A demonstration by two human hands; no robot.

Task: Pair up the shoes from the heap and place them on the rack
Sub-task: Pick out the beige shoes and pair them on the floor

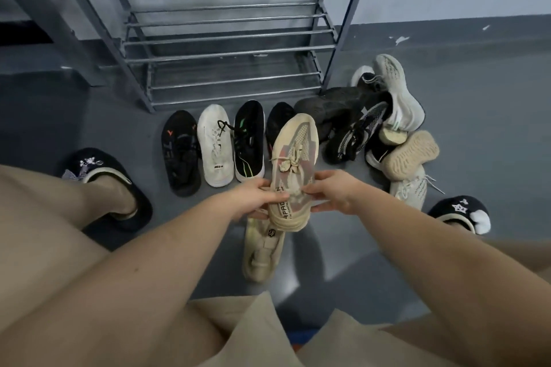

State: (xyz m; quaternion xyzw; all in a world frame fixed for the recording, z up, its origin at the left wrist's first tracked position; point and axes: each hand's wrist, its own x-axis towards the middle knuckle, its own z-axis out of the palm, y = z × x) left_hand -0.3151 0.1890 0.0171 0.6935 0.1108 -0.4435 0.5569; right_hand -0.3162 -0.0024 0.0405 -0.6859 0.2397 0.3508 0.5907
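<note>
I hold a beige knit sneaker (293, 164) with pink patches and tied laces in the air, toe pointing away. My left hand (256, 198) grips its left side near the heel, and my right hand (331, 192) pinches the collar on its right side. A matching beige sneaker (262, 250) lies on the floor just below it. The heap of shoes (375, 128) sits at the right, with black, grey and beige ones piled together. The grey metal rack (226, 39) stands ahead with bare bar shelves.
A row of shoes lies in front of the rack: a black one (180, 155), a white one (215, 146), a black one with green (249, 143) and another black one (277, 125) partly hidden. My feet in black slippers (113, 188) flank the area on the grey floor.
</note>
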